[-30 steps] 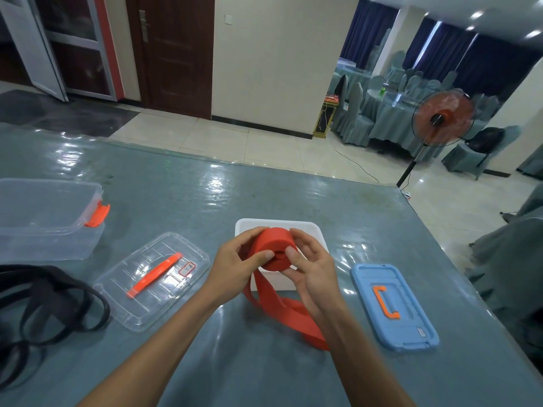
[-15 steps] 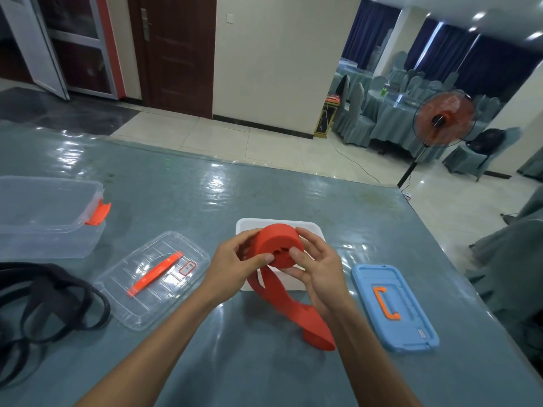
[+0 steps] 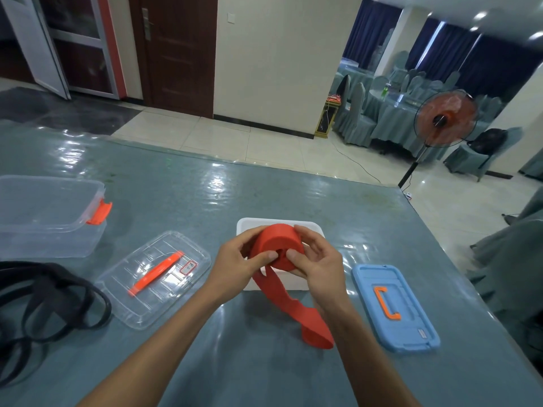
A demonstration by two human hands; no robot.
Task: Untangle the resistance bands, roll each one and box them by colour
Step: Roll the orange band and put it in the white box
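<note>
Gripped over the white box (image 3: pixel 311 227) by the curled left hand (image 3: pixel 235 265) and right hand (image 3: pixel 317 262), the orange band (image 3: pixel 276 245) has been wound further than a second ago, so only a short tail remains.

No writing can be read. A small red-edged sticker (image 3: pixel 188 267) on the clear lid (image 3: pixel 138 306) and a tag (image 3: pixel 422 333) on the blue lid (image 3: pixel 411 306) are too small to make out.
</note>
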